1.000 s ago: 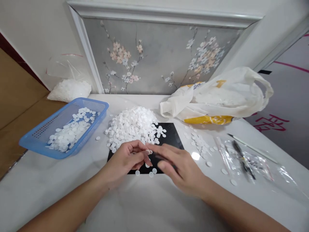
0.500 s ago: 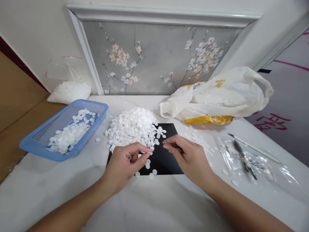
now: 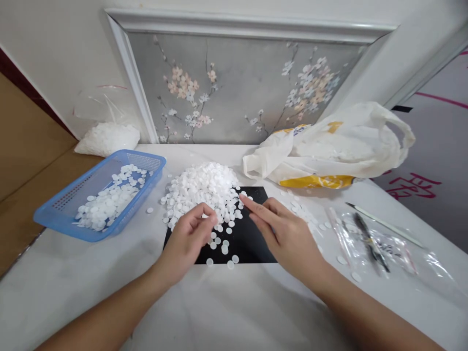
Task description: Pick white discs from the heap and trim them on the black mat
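Observation:
A heap of small white translucent plastic discs (image 3: 204,183) lies partly on a black mat (image 3: 252,239). My left hand (image 3: 192,236) hovers at the heap's near edge, thumb and index finger pinched together; whatever is between them is hidden. Several loose discs (image 3: 224,248) lie beside it on the mat and over its front edge. Over the mat's right side, my right hand (image 3: 283,231) has its index finger stretched out to the discs at the heap's right edge. Its thumb is apart from that finger, and I see nothing held there.
At left stands a blue plastic basket (image 3: 60,202) with discs inside, a filled clear bag (image 3: 109,139) behind it. A white and yellow plastic bag (image 3: 336,146) lies at back right. Tweezers (image 3: 369,239), a pale pen-like tool (image 3: 383,224) and clear bags (image 3: 340,229) are at right.
My left hand has drawn slightly left and up, and the disc at its fingertips no longer shows. My right index finger has stretched out from a pinch to the heap's edge.

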Demonstrator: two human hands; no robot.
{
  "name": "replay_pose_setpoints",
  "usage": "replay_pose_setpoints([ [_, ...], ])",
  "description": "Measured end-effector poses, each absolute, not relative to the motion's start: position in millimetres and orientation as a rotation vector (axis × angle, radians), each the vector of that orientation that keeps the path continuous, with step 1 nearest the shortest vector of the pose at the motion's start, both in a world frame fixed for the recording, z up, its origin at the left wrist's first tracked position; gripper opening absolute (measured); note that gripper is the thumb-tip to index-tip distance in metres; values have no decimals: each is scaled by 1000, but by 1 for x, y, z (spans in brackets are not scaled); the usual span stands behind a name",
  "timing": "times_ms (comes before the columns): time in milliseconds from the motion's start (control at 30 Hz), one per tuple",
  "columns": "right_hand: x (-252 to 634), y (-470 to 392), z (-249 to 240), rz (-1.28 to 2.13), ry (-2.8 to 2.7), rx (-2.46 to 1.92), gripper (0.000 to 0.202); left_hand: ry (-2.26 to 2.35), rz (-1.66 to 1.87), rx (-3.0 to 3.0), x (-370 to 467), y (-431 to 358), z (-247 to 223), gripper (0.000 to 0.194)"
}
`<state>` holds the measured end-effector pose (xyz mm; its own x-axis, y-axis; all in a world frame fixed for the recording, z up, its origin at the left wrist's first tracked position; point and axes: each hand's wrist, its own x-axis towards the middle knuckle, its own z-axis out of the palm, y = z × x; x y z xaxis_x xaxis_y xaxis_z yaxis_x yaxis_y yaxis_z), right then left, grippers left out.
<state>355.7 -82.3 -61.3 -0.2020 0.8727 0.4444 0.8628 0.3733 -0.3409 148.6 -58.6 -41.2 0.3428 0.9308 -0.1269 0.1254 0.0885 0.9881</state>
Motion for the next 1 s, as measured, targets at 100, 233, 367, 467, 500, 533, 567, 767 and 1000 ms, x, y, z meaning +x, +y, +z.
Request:
replay_pose_setpoints([
  [100,374,-72,-67,-33,-2206,-1847,39,1007,891,1035,144,-48,-42,27],
  [233,389,-68,-65,152,-2240,-2192,29,1030,823,973,136,-37,-45,20],
  [367,386,-70,-60,309,-2264,-2268,19,1050,676,1022,135,-35,-52,20],
  [467,382,-69,-61,353,-2289,-2230,15,1060,636,1014,139,-39,-55,26],
  [500,382,-69,-63,354,-2294,-2218,13,1065,632,1008,140,-40,-55,29],
  [533,382,-69,-66,344,-2294,-2204,12,1069,632,1005,141,-41,-55,31],
  [567,382,-68,-68,325,-2289,-2185,12,1073,634,1004,142,-42,-54,33],
  [767,385,-68,-72,138,-2177,-2022,8,1073,646,1057,142,-43,-54,38],
  [1000,362,-75,-59,702,-2149,-1611,27,1044,593,1083,139,-38,-55,14],
])
